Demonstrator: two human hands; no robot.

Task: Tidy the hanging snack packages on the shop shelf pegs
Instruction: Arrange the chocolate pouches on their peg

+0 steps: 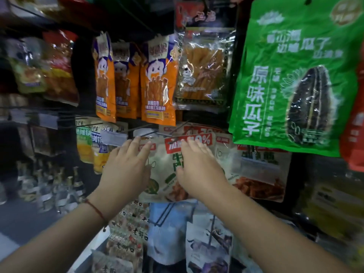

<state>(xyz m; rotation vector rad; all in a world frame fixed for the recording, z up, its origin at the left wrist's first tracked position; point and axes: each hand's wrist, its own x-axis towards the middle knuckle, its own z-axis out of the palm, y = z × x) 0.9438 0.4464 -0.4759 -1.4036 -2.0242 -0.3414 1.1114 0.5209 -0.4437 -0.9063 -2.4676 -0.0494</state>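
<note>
Straightening the pale beige snack pouch with the red banner (163, 170) at frame centre, you have left hand (126, 168) and right hand (197, 170) spread flat on it. Next, I judge, square it on its thin metal peg (145, 133).

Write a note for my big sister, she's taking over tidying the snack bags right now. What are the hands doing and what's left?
Left hand: fingers straight, resting on the left edge of the beige snack bag in the lower row; no grip.
Right hand: fingers spread flat over the same bag's front, by its red label; no grip.
A matching beige bag hangs to its right.
Above: orange bags, one clear bag, a big green seed bag, all hanging.
Done: cannot tell.
Left: straighten the front beige bag on its peg, then check the other rows.
</note>
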